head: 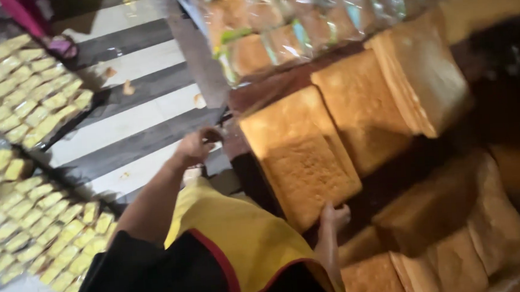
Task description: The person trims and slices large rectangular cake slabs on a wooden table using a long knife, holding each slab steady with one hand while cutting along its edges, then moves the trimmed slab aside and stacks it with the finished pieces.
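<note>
Head view showed, nearest the camera, a yellow and black garment with red trim covering the person's body, below the big square loaf. The right hand lay against the lower edge of that golden-brown loaf, fingers curled onto its crust; how firmly it gripped could not be told through the blur. Below and to the right of the loaf, more loaves of the same kind were stacked on a dark surface. The left hand was at the loaf's upper left corner, fingers bent inward in a loose fist near the edge of the dark bench; whether it held anything could not be told. Left of the loaf, trays of small pale yellow pastries lay on the grey-and-white striped floor, with a second tray farther up. Just beyond the loaf, upper right, stood two more large loaves, leaning on each other. Farthest from the loaf, at the top, bagged bread in clear plastic was piled.
</note>
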